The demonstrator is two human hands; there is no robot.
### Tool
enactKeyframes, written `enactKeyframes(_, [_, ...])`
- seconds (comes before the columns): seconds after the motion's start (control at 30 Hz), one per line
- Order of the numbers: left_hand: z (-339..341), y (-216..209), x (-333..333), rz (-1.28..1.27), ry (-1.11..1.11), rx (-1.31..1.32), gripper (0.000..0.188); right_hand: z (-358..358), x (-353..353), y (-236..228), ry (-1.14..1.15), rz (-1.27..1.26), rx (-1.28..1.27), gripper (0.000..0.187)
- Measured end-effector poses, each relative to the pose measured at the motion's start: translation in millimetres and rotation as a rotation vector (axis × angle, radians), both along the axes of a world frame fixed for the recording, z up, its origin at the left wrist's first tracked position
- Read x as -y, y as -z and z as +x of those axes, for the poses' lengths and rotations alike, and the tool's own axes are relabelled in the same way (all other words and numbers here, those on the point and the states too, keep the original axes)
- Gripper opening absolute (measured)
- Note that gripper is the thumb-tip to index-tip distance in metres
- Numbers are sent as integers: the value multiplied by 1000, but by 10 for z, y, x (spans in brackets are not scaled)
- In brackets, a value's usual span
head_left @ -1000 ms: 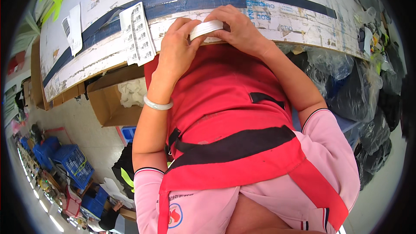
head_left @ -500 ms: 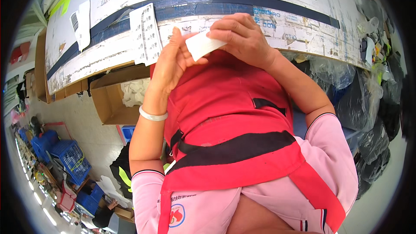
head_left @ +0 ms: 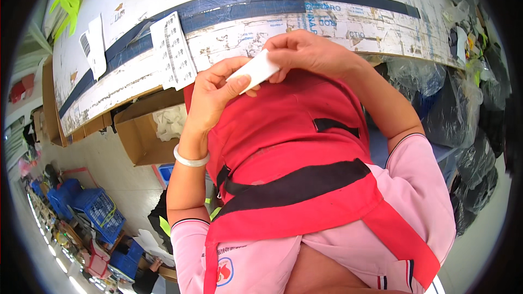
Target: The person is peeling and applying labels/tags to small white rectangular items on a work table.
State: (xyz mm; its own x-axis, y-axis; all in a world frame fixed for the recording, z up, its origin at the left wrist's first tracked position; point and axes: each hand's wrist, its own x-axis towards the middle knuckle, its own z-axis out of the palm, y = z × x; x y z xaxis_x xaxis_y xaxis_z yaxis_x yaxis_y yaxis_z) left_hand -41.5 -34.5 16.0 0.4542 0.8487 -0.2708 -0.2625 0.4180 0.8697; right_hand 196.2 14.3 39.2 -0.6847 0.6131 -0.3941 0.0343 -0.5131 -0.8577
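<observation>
Between my two hands is a small white paper slip (head_left: 256, 72), tilted, just off the table's near edge and in front of my red apron. My left hand (head_left: 220, 84) pinches its lower left end, thumb on top. At the upper right end, my right hand (head_left: 297, 54) grips it with bent fingers; the fingertips are partly hidden behind the slip. On the table, left of my hands, lies a sheet of printed labels (head_left: 173, 51). Farther left is another white strip with a barcode (head_left: 93, 49).
The worn white tabletop (head_left: 229, 38) carries dark blue tape (head_left: 348, 2). Below its edge stands a cardboard box (head_left: 136, 141) holding white scraps. Neon yellow fabric (head_left: 66, 15) lies at the far left. Bagged plastic bundles (head_left: 449, 114) crowd the right; blue crates (head_left: 101, 212) stand at lower left.
My left hand has closed from an open-fingered pose onto the slip's lower end. My right hand has moved slightly down, still gripping the slip. The view has shifted slightly.
</observation>
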Motion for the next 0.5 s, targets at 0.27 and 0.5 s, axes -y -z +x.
enactKeyframes(0.27, [-100,-41,63,-128,214,464,51,-162,286,100,-12,-210,-454,25])
enactKeyframes(0.5, [-59,-225,62,47,102,1,32,-6,192,-18,-6,159,-126,34])
